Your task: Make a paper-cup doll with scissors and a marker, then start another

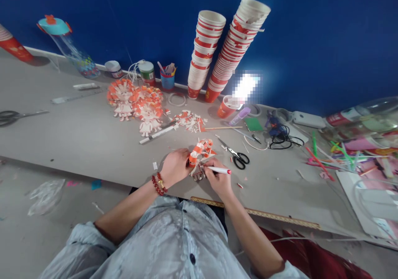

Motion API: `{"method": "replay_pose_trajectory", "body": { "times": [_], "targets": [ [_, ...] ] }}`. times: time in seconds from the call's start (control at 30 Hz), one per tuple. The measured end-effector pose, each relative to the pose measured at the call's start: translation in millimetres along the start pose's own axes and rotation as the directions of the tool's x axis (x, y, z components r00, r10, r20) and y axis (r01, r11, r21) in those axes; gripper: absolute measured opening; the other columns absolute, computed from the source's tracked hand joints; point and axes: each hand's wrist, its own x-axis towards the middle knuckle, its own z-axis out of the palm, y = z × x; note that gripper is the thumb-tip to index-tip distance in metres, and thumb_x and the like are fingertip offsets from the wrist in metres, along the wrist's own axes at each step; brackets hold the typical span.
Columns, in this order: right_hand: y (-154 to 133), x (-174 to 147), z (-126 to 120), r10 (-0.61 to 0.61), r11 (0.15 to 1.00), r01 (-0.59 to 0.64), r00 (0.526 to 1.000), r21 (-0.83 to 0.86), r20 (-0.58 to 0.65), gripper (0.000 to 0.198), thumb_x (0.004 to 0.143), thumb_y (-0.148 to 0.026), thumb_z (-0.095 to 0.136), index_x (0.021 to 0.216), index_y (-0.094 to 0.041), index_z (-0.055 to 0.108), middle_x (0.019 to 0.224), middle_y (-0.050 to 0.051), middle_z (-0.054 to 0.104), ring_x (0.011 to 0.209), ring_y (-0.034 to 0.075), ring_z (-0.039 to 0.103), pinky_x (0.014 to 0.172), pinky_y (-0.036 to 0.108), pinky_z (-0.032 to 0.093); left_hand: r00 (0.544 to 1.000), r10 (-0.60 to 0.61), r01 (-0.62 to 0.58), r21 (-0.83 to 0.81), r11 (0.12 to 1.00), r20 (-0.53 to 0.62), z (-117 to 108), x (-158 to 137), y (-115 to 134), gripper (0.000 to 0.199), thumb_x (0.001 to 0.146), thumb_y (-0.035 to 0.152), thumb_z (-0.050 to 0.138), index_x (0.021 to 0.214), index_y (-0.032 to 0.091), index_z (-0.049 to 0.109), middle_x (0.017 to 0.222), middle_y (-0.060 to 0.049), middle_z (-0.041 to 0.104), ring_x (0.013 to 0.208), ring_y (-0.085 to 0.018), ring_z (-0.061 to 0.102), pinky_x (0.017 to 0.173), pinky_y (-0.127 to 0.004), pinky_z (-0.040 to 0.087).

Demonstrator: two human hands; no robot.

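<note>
My left hand (pixel 176 166) is closed on the left side of an orange-and-white paper doll (pixel 196 172), its curled strips standing up at the top. Between the fingers of my right hand (pixel 219 181) is a white marker with a red end (pixel 220 170), its tip on or close to the doll's lower part. Small details of the doll are hidden by my fingers. Black-handled scissors (pixel 239 158) lie just right of the doll. Several similar finished-looking paper dolls (pixel 149 119) rest together further left, beside a heap of paper scraps (pixel 190 120).
Two tall stacks of paper cups (pixel 205 55) stand against the blue wall. A water bottle (pixel 73 49), jars and a blue pen cup (pixel 168 78) line the left rear. A craft knife (pixel 158 132) lies mid-table. Straws, bottles and a black cable (pixel 281 136) crowd the right.
</note>
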Motion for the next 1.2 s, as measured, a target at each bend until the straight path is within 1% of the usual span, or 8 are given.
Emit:
{"method": "replay_pose_trajectory", "body": {
  "times": [0.27, 0.57, 0.77, 0.97, 1.2],
  "targets": [
    [-1.2, -0.1, -0.4, 0.003, 1.000, -0.004, 1.000, -0.017, -0.012, 0.012, 0.079, -0.019, 0.052, 0.068, -0.021, 0.054, 0.057, -0.003, 0.052, 0.048, 0.013, 0.044, 0.045, 0.023, 0.033, 1.000, 0.005, -0.005, 0.005, 1.000, 0.005, 0.5, -0.6, -0.4, 0.015, 0.085, 0.027, 0.051, 0.078, 0.018, 0.060, 0.082, -0.007, 0.067, 0.081, -0.023, 0.063, 0.070, -0.031, 0.044],
    [-2.4, -0.3, -1.2, -0.009, 1.000, 0.009, 1.000, -0.003, -0.006, 0.013, 0.077, -0.016, 0.051, 0.065, -0.021, 0.052, 0.057, -0.003, 0.050, 0.051, 0.013, 0.043, 0.049, 0.025, 0.034, 1.000, 0.016, -0.016, 0.007, 1.000, 0.008, 1.4, -0.5, -1.4, 0.016, 0.086, 0.028, 0.051, 0.079, 0.018, 0.061, 0.084, -0.008, 0.067, 0.085, -0.023, 0.064, 0.073, -0.031, 0.045],
    [-1.3, -1.8, -1.7, -0.008, 0.999, 0.008, 1.000, 0.031, -0.001, 0.012, 0.077, -0.017, 0.052, 0.065, -0.020, 0.053, 0.057, -0.002, 0.051, 0.051, 0.013, 0.043, 0.050, 0.025, 0.034, 1.000, 0.009, -0.009, 0.015, 1.000, 0.005, 1.2, -0.7, -1.4, 0.016, 0.086, 0.028, 0.051, 0.079, 0.018, 0.061, 0.084, -0.007, 0.068, 0.083, -0.023, 0.063, 0.072, -0.031, 0.045],
    [-0.5, -4.4, -1.4, 0.013, 0.997, -0.009, 0.999, 0.073, -0.053, 0.013, 0.079, -0.018, 0.050, 0.067, -0.020, 0.052, 0.054, -0.004, 0.048, 0.047, 0.012, 0.039, 0.046, 0.024, 0.030, 1.000, 0.008, -0.009, 0.029, 1.000, 0.003, 1.6, -0.5, -1.1, 0.022, 0.089, 0.028, 0.046, 0.075, 0.018, 0.060, 0.082, -0.008, 0.067, 0.081, -0.022, 0.063, 0.071, -0.031, 0.044],
    [0.4, -4.3, -1.2, 0.006, 0.998, -0.005, 1.000, 0.070, -0.024, 0.011, 0.079, -0.017, 0.052, 0.069, -0.020, 0.055, 0.056, -0.004, 0.051, 0.048, 0.012, 0.041, 0.048, 0.024, 0.031, 1.000, 0.008, -0.009, 0.030, 1.000, 0.006, 1.0, -0.5, -0.9, 0.019, 0.088, 0.027, 0.047, 0.076, 0.018, 0.060, 0.083, -0.007, 0.067, 0.083, -0.022, 0.063, 0.072, -0.030, 0.045]
  ]
}}
